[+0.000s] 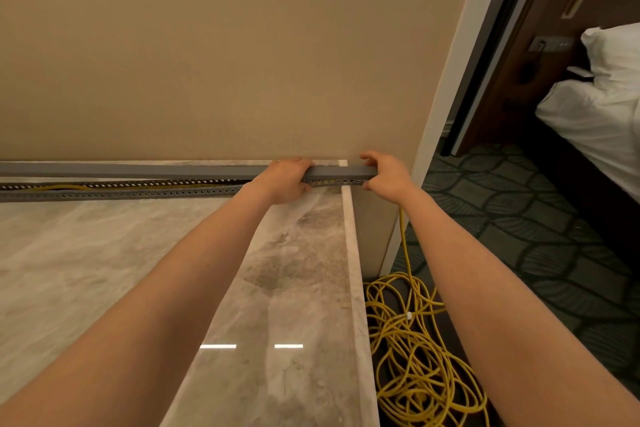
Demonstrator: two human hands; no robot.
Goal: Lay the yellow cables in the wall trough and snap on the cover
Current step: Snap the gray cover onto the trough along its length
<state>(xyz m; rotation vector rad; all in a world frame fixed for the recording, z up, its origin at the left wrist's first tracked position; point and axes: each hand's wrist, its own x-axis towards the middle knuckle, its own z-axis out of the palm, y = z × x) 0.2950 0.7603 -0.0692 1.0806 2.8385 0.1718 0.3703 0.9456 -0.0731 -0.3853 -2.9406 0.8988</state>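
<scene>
A long grey slotted trough (117, 191) lies along the foot of the beige wall on a marble counter (104, 270). Yellow cables (62, 187) show inside its open part at the left. A grey cover strip (138, 170) runs above it, seated on the trough at the right end and lifted off it toward the left. My left hand (285, 178) grips cover and trough together near the right end. My right hand (384, 172) pinches the very end of them. A yellow cable (403, 236) drops from under my right hand to the floor.
A tangled heap of yellow cable (419, 357) lies on the dark patterned carpet (519, 218) beside the counter's right edge. A white wall corner (446, 80) stands just right of my hands. Further right are a dark headboard (540, 45) and a bed with white linen (595, 107).
</scene>
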